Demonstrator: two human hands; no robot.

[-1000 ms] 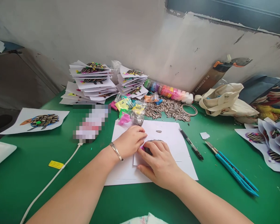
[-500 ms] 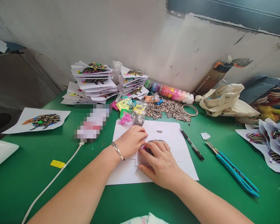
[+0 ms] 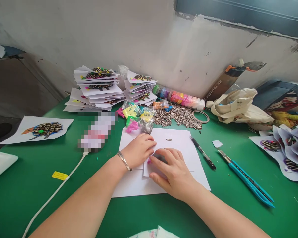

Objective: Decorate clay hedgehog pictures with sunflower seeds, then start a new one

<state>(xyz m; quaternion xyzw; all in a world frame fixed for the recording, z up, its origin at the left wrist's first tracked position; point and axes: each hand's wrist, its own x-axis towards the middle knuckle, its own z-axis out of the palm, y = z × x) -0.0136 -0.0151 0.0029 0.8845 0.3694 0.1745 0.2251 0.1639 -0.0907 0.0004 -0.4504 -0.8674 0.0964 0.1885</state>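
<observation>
My left hand (image 3: 139, 150), with a silver bracelet at the wrist, rests on a small white sheet with loosely bent, slightly parted fingers. Nothing shows in its grasp. My right hand (image 3: 175, 173) arches over the same small paper (image 3: 152, 170), its thumb apart from its fingers. Between the hands lies a dark grey shape (image 3: 161, 158), partly covered by the right fingers. A bit of pink clay (image 3: 149, 161) sits at its left edge, beside my right index fingertip. One sunflower seed (image 3: 169, 139) lies on the paper above the right hand.
Bagged coloured clay (image 3: 139, 115) and a seed pile (image 3: 176, 115) lie behind the paper. A pen (image 3: 203, 153) and a blue utility knife (image 3: 247, 178) are at right. Stacked seed pictures (image 3: 99, 89) stand at back left. A white cable (image 3: 56, 195) crosses the left side.
My right fingers have shifted slightly right and up, uncovering more of the pink clay. My left hand stays almost in place. The whole view has moved a little.
</observation>
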